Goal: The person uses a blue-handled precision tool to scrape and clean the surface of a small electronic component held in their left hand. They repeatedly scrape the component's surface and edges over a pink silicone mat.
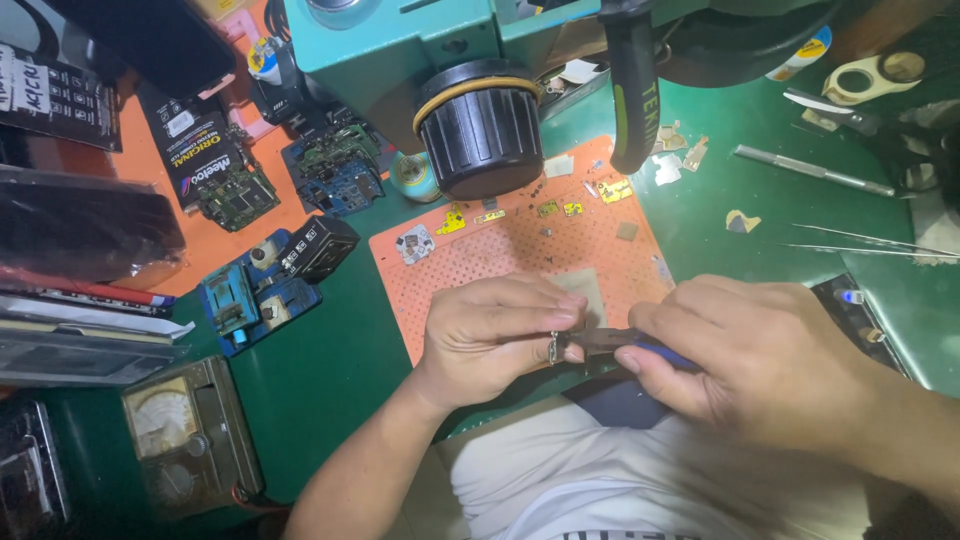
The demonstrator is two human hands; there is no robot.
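Head view, left hand [490, 340] fingers pinching small metal part [553, 347], right hand [745, 355] fingers gripping pliers [610, 342]

Your left hand [490, 335] pinches a small metal part [553, 347] w/ fingertips; your right hand [745, 355] grips blue-handled pliers [610, 342], tips at the part. Both hover over the orange perforated mat [520, 250] on the green bench [330, 370]. Circuit boards [335, 170] lie upper left, analog meter [185, 430] lower left.

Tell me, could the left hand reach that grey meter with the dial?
Probably yes. The meter lies uncovered beside the left hand, though its fingers pinch a small metal part.
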